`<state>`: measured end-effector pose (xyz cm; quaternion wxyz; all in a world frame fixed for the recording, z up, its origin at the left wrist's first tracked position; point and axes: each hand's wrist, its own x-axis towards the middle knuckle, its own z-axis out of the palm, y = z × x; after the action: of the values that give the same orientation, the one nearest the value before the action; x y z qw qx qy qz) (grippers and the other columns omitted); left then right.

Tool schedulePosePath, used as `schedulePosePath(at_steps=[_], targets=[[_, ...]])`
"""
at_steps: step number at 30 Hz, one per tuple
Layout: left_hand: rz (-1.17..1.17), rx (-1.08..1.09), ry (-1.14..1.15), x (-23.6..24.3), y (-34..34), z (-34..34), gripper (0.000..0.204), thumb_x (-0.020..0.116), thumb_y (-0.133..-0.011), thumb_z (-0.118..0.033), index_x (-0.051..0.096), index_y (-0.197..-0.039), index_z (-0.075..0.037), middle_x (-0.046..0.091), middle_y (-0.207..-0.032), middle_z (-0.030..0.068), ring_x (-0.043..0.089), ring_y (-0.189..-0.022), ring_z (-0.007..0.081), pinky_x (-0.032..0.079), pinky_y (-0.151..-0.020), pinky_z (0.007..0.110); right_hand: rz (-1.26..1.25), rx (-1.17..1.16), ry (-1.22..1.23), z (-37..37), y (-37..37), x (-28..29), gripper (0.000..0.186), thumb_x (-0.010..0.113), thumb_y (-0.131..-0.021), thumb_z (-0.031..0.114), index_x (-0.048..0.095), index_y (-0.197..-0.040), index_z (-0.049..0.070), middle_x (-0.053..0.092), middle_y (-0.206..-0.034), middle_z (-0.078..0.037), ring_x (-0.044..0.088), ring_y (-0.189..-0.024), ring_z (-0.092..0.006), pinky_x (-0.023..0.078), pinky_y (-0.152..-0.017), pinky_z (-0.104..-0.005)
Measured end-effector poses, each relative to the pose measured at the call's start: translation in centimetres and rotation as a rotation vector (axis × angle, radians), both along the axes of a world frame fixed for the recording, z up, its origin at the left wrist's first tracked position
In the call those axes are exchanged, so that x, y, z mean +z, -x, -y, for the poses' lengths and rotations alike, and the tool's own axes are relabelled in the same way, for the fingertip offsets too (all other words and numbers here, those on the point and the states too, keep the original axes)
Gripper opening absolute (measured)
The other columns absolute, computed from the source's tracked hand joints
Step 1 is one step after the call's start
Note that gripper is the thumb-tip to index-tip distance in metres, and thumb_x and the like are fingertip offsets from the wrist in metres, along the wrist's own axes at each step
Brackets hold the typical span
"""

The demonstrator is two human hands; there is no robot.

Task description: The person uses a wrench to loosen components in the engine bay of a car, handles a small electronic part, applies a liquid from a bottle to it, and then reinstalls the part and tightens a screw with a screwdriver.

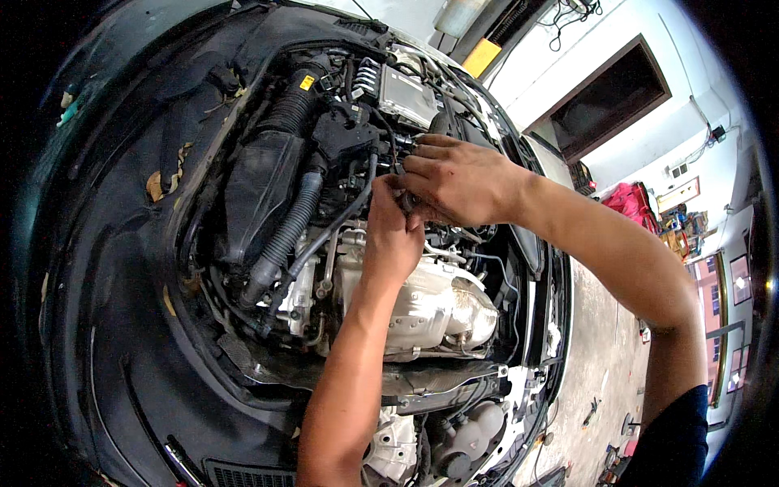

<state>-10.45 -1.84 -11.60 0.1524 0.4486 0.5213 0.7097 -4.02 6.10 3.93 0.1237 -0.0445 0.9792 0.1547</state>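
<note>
Hoses first: two ribbed black hoses run down the left of the engine bay, beside the black airbox. My left hand reaches up from below, fingers pinched on a small dark connector at mid-engine, probably to steady it. My right hand comes across from the right, fingers curled over the same connector, covering most of it. One silver heat shield lies below.

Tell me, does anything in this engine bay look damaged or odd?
Yes. The dark hood liner at the left is torn, with tan patches showing through. Both hands, left hand and right hand, meet at a small part that they hide.
</note>
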Motion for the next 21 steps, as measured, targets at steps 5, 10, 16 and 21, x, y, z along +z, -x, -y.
schedulePosePath(at_steps=[5,10,16,21], targets=[[-0.254,0.149,0.010,-0.4,-0.1,0.3,0.035,0.062,-0.077,0.002,0.045,-0.108,-0.002,0.055,-0.093,0.0209,0.056,-0.088,0.0424,0.045,-0.076,0.046,-0.034,-0.439,0.316,2.7,-1.6,-0.9,0.024,0.053,-0.082,0.013,0.059,-0.098,-0.003,0.064,-0.095,-0.022,0.064,-0.090,-0.0387,0.052,-0.079,-0.0476],[-0.210,0.300,0.115,0.6,-0.1,1.1,0.026,0.073,-0.074,-0.008,0.059,-0.094,-0.003,0.059,-0.085,0.0141,0.058,-0.082,0.0347,0.045,-0.073,0.043,0.121,-0.678,0.248,3.8,-0.3,0.2,0.022,0.054,-0.081,0.012,0.060,-0.096,-0.002,0.066,-0.086,-0.020,0.066,-0.084,-0.0372,0.053,-0.077,-0.0472],[-0.099,0.221,0.070,0.7,0.3,0.9,0.028,0.071,-0.075,-0.006,0.062,-0.099,0.004,0.061,-0.091,0.0180,0.059,-0.083,0.0359,0.047,-0.075,0.045,-0.167,0.361,-0.217,0.9,1.5,0.7,0.019,0.056,-0.085,0.018,0.061,-0.096,0.003,0.067,-0.093,-0.015,0.066,-0.096,-0.0295,0.047,-0.092,-0.0445],[-0.158,0.340,0.012,0.4,0.3,1.0,0.024,0.070,-0.077,-0.010,0.063,-0.097,0.000,0.063,-0.082,0.0187,0.062,-0.085,0.0372,0.048,-0.080,0.043,0.242,-0.731,0.097,5.0,1.9,1.0,0.023,0.057,-0.087,0.018,0.057,-0.106,0.007,0.062,-0.106,-0.011,0.058,-0.110,-0.0261,0.035,-0.107,-0.0439]])
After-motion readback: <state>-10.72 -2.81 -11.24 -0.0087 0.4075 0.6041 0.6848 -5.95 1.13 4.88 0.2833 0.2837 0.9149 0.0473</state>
